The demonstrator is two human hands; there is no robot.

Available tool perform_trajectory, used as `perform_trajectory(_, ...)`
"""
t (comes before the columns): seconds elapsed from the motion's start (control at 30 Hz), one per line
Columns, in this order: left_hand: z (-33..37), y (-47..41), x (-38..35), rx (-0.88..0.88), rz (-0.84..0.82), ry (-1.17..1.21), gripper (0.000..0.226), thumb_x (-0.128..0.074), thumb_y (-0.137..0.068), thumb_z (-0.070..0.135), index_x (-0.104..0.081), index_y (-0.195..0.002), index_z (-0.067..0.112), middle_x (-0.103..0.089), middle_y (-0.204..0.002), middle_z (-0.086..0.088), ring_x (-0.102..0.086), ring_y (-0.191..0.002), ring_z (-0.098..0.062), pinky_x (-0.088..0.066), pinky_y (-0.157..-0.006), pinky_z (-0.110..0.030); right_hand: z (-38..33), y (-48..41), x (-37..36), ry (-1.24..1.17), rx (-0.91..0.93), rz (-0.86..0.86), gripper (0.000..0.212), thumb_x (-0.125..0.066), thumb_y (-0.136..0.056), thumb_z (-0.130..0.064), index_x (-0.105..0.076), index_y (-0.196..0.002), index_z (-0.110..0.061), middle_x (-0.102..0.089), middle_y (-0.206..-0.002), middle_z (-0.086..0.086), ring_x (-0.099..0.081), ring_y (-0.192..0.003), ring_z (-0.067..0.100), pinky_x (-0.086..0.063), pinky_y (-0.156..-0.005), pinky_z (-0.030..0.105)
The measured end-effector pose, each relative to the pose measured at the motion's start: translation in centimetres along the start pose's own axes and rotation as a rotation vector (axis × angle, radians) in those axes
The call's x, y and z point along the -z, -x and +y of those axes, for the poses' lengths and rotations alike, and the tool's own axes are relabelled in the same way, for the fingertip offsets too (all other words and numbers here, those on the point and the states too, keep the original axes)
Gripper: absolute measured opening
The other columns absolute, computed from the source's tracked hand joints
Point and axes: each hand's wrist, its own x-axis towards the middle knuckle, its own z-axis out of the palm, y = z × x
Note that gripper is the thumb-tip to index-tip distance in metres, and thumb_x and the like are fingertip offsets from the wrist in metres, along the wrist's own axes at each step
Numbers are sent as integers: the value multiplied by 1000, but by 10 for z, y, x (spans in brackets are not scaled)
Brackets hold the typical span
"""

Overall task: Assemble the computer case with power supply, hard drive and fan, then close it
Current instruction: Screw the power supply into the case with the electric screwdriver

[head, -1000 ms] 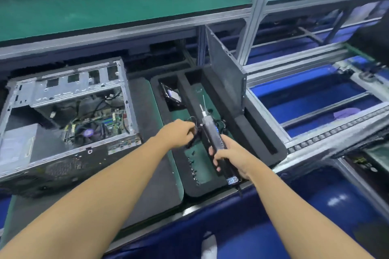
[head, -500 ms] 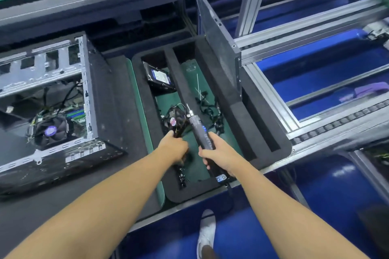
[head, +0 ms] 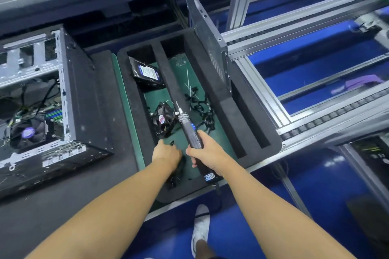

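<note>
**A:** Foam tray [head: 259, 124] as landmark. What changed?

**B:** Fan [head: 164, 120] is out of the left grip [head: 166, 154]. It was held up half a second ago and now lies mid-tray. Left grip dropped to the tray's near end, over small black screws [head: 172, 143]. Fingers are curled under, so I can't tell if it's pinching one.

**A:** Right grip?

**B:** Right grip [head: 208, 154] is clenched round the screwdriver [head: 185, 120], same as before.

**A:** Meaning?

**B:** Probably fetching screws first, fan not yet fitted. Hard drive [head: 147, 72] sits at the tray's far end. Case [head: 84, 101] is left of the tray, open.
</note>
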Motion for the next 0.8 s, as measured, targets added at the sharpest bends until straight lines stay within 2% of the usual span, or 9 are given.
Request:
perform_trajectory(0.13,1,0,-2,-18,-16,18,26,-43,-96,25,-62,-114,26,-67,-116,6,-61,-110,-20,-30,-91,-35,2,1,-1,52,8,-6,31,-69,-85,-17,-56,-112,-25,-63,-75,5,-60,-62,16,-64,-75,42)
perform_trajectory(0.23,-3,4,12,63,71,371,24,-36,-93,33,-58,-90,25,-68,-104,-2,-64,-94,-24,-37,-82,-37,1,4,-1,-4,10,-9,33,-69,-87,-16,-56,-116,-24,-62,-83,6,-59,-63,16,-61,-66,36)
perform_trajectory(0.3,-17,10,25,198,209,846,29,-38,-91,32,-52,-71,17,-65,-86,-10,-59,-76,-29,-43,-68,-33,-1,7,1,-73,-5,-14,35,-70,-87,-18,-56,-119,-23,-61,-88,6,-58,-65,16,-57,-62,33)
perform_trajectory(0.4,-49,28,46,481,377,1748,37,-45,-89,28,-45,-55,15,-48,-53,-6,-47,-53,-23,-35,-52,-30,-11,10,5,-124,-16,-45,44,-73,-85,-23,-55,-124,-21,-61,-88,9,-57,-69,21,-55,-64,37)
perform_trajectory(0.47,-73,40,56,472,373,2372,33,-48,-95,23,-54,-63,15,-41,-51,1,-43,-47,-16,-29,-49,-27,-24,9,5,-119,-3,-63,46,-75,-83,-25,-55,-124,-19,-62,-87,9,-57,-70,23,-54,-67,40)
perform_trajectory(0.53,-94,56,63,357,392,2722,27,-51,-101,23,-66,-81,12,-49,-58,4,-50,-53,-11,-34,-50,-25,-43,10,-2,-100,15,-81,48,-77,-80,-27,-55,-122,-18,-63,-86,9,-57,-72,25,-54,-69,41)
perform_trajectory(0.63,-112,80,78,200,514,2902,9,-63,-95,19,-71,-96,14,-63,-70,4,-59,-61,-9,-45,-54,-22,-70,12,-12,-74,58,-120,51,-78,-80,-27,-56,-125,-22,-64,-88,9,-59,-71,23,-54,-68,39)
perform_trajectory(0.73,-130,105,89,137,681,2943,17,-64,-95,11,-67,-111,13,-70,-84,2,-66,-74,-9,-50,-67,-24,-99,21,-30,-26,130,-163,48,-76,-83,-23,-54,-126,-19,-64,-90,10,-59,-71,23,-54,-65,37)
perform_trajectory(0.8,-141,120,95,147,763,2914,15,-60,-98,14,-66,-111,10,-73,-86,2,-68,-78,-10,-51,-70,-24,-118,32,-45,15,209,-187,37,-74,-85,-18,-56,-117,-18,-65,-88,5,-58,-69,21,-53,-63,38)
